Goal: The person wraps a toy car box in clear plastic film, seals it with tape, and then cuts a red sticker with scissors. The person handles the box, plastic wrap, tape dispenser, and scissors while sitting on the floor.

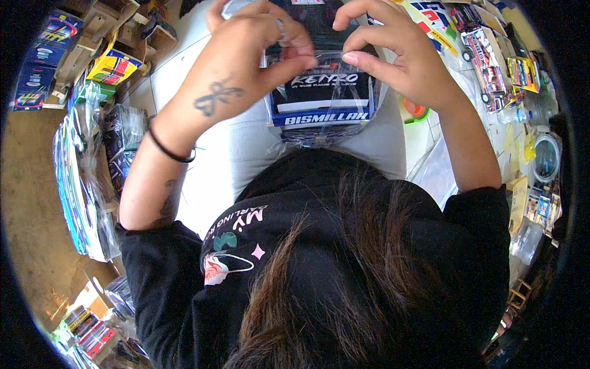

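A toy truck (322, 98), black with a blue front bumper, rests between my light-trousered legs. Clear plastic wrap (337, 114) covers its front and hangs in loose folds below the bumper. My left hand (255, 46), with a ring and a dark wrist band, pinches the wrap at the truck's upper front edge between thumb and forefinger. Opposite it, a little to the right, my right hand (393, 52) pinches the same wrap with thumb and index fingertip, its other fingers curled loosely. The truck's far end runs out of the picture at the top.
Wooden toy truck bodies (101, 24) and blue printed sheets (46, 58) lie at the far left. Plastic-wrapped flat pieces (83, 178) are stacked nearer. On the right are another toy truck (485, 67), an orange-and-green round thing (416, 111) and a clear jar (546, 157).
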Demonstrator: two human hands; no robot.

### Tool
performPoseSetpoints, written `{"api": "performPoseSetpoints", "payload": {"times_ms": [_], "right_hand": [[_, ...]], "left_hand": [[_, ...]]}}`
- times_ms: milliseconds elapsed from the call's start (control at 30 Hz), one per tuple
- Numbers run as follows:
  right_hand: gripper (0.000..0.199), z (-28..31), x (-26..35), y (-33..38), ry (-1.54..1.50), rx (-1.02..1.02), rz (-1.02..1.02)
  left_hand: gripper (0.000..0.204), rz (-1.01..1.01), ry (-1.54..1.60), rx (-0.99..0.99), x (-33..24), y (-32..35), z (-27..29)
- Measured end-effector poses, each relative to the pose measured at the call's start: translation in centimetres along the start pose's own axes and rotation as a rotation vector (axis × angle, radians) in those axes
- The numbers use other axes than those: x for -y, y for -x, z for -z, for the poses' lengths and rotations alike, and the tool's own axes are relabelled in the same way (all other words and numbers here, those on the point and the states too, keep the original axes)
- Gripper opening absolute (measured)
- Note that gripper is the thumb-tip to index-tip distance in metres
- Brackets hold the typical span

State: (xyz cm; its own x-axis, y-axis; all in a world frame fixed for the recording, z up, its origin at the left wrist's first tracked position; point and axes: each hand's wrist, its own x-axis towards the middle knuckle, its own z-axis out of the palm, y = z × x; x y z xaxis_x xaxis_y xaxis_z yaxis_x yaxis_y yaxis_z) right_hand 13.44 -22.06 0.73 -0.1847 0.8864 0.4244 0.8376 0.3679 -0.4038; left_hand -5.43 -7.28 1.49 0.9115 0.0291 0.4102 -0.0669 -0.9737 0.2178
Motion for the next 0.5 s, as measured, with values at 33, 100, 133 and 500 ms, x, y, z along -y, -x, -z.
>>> {"api": "performPoseSetpoints", "payload": {"times_ms": [33,100,133,500], "right_hand": [[0.007,-0.2,-0.1,0.1,-0.025,-0.005,0.014],[0.007,-0.3,-0.3,0.0,-0.041,0.008,0.024],[0.007,-0.2,-0.4,0.0,-0.048,0.016,0.031],[0.019,-1.3,1.5,0.5,0.501,-0.230,0.185]], "left_hand": [[0.010,0.013,0.003,0.059,0.1,0.2,0.5],[0.012,0.081,0.066,0.106,0.2,0.3,0.8],[0.012,0.116,0.096,0.126,0.2,0.3,0.8],[0.022,0.436,1.030,0.169,0.9,-0.9,-3.6]]}}
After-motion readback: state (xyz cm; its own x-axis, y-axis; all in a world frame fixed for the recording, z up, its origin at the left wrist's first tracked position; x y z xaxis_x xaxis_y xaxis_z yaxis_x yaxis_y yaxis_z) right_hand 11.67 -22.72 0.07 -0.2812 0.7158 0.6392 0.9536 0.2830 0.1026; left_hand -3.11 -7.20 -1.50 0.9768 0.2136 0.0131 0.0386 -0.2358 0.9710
